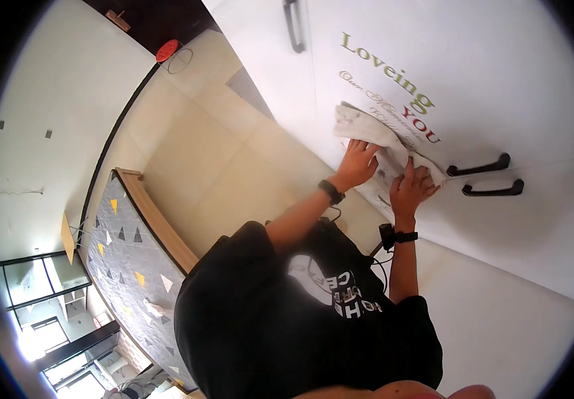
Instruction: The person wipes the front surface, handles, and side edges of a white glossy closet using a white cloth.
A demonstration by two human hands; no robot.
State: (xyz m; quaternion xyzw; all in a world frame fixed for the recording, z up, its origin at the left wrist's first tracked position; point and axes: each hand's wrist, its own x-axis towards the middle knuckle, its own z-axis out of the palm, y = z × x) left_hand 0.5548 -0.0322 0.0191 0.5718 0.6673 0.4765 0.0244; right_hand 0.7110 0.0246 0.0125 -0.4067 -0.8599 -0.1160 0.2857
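A crumpled white cloth (371,128) with faint grey marks lies against the white wardrobe door (499,80), just below the door's coloured lettering. My left hand (356,165) grips the lower edge of this cloth, its fingertips partly hidden in the folds. Close by on the right, my right hand (412,191) has its fingers bent around the cloth's other end. Both wrists carry black bands with small devices. Two black handles (478,164) sit on the doors just right of my right hand.
Another black handle (293,26) is on the wardrobe's upper left. Beige tiled floor (214,146) lies to the left, with a red-topped stool (167,50) at the far end. A bed with a grey triangle-patterned sheet (130,233) and wooden edge stands at lower left, near windows.
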